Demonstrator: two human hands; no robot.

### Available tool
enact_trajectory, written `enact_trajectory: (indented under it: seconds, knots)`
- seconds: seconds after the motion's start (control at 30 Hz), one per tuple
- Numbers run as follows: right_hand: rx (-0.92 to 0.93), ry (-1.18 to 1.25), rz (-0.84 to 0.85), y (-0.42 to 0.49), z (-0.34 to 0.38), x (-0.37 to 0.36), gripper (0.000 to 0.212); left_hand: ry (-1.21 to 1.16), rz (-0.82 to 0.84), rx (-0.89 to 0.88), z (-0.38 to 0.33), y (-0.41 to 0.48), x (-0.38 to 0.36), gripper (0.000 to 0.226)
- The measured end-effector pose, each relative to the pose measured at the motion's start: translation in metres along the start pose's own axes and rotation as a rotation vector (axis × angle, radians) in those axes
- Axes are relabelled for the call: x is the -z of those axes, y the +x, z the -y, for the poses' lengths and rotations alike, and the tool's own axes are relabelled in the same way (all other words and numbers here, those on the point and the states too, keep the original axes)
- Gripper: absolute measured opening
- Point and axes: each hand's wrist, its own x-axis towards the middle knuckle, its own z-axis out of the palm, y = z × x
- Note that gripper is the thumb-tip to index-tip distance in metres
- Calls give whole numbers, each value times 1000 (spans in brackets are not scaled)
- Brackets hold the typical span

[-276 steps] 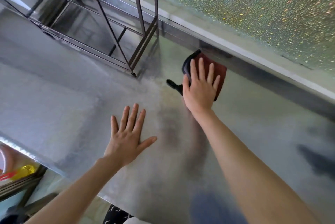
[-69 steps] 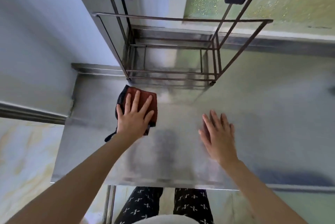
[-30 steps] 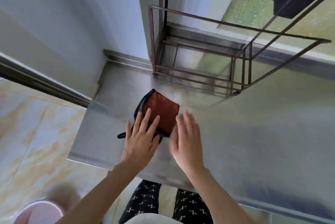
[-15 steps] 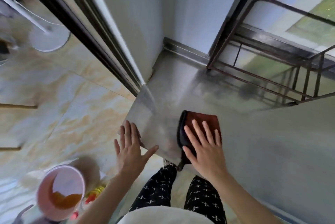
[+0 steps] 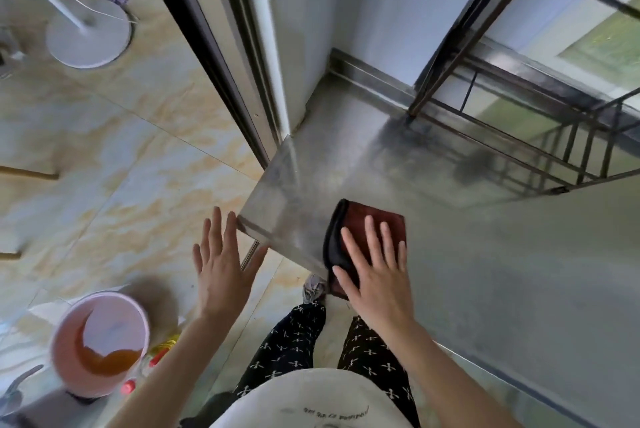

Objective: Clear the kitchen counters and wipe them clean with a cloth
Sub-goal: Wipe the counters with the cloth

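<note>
My right hand (image 5: 375,275) lies flat and spread, palm down on the cloth (image 5: 360,237), fingers apart and pressing it onto the counter (image 5: 485,271); nothing is gripped, only held down. The cloth is dark red with a black edge on its left side, folded to a pad, and it sits at the counter's near edge, close to the corner, its near end just over the rim under my palm. My left hand (image 5: 221,271) is open too, fingers spread, held out past the counter's corner over the floor (image 5: 104,168); whether my thumb touches the corner edge, I cannot tell. Beyond my right hand, further back on the counter, stands a dark metal rack (image 5: 519,136), well apart from the cloth. Below my left hand, on the floor, is a pink bucket (image 5: 100,341) with orange liquid in it. Far ahead of that hand stands a white round stand base (image 5: 88,39). Between my arms are my patterned trousers (image 5: 287,341).
</note>
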Motion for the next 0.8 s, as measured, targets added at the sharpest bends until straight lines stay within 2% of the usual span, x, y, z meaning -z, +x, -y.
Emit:
enact_trajectory:
  seconds: [0.1,0.17,0.23,0.37,0.43,0.5,0.57,0.73,0.8]
  knots:
    - [-366,114,-16,13,10,4,70,-43,-10,78,14,-6,5,78]
    - [-475,173,-33,32,38,5,73,-49,0,102,24,-10,4,72]
    - [-403,178,-48,52,66,6,74,-65,44,119,32,-14,0,67]
    - [56,37,-14,64,117,0,67,-106,126,129,39,-24,-4,58]
    - [253,-18,6,62,119,-2,62,-125,125,144,40,-28,-2,56]
    - [352,-53,11,66,101,0,60,-129,109,149,41,-30,1,58]
    - [334,-69,12,71,77,3,60,-135,105,141,42,-29,2,60]
    - [-37,-10,-16,82,39,10,62,-192,89,97,31,-15,-1,60]
    - [-105,28,-42,76,49,10,60,-214,53,77,21,-10,-3,62]
